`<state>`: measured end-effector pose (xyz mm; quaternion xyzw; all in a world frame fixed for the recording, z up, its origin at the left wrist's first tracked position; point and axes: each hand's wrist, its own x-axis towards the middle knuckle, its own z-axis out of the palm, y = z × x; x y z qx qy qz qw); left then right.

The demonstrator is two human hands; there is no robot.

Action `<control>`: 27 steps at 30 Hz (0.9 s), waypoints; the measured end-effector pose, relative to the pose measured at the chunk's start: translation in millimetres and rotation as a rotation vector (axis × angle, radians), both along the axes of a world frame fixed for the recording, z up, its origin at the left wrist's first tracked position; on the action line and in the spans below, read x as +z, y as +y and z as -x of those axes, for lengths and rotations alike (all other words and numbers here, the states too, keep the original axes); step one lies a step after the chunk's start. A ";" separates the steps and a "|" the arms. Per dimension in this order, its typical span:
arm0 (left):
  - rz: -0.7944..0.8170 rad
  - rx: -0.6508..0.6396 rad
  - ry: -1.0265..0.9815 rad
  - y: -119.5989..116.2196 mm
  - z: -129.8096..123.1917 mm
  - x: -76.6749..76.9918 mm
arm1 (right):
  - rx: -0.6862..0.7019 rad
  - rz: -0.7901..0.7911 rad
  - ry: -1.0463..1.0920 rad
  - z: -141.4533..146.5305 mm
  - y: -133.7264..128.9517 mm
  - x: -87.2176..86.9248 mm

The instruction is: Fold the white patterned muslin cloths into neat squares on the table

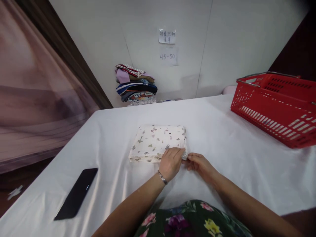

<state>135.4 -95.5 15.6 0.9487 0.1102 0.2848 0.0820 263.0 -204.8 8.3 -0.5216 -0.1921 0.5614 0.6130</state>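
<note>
A folded white cloth (158,140) with a small print of plants and other motifs lies flat on the white-covered table, several layers showing along its near edge. My left hand (171,162), with a metal bracelet at the wrist, is closed at the near right part of the cloth, fingers bent over its top. Beside it, my right hand (200,164) pinches the cloth's near right corner between thumb and fingers. The undersides of the fingertips are hidden on both hands.
On the left of the table (111,197) lies a black phone-like slab (77,193). A red plastic basket (276,105) stands at the right. Behind the far edge rises a stack of folded fabrics (136,84) against the wall. A pinkish curtain (37,82) hangs at left.
</note>
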 end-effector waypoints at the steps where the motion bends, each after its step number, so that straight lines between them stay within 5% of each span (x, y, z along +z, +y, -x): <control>1: 0.004 -0.009 0.007 -1.0 0.1 -0.4 | 0.001 -0.012 0.011 0.9 -0.5 -0.3; 12: 0.007 -0.065 0.056 -9.4 1.8 -7.3 | -0.209 0.127 -0.022 13.8 -4.8 -12.0; 20: 0.063 -0.039 0.085 -11.9 3.7 -15.7 | -0.148 0.220 -0.171 13.1 -0.6 -2.9; 27: 0.264 0.005 -0.040 17.6 30.6 2.3 | -0.135 0.183 -0.144 13.9 0.8 1.9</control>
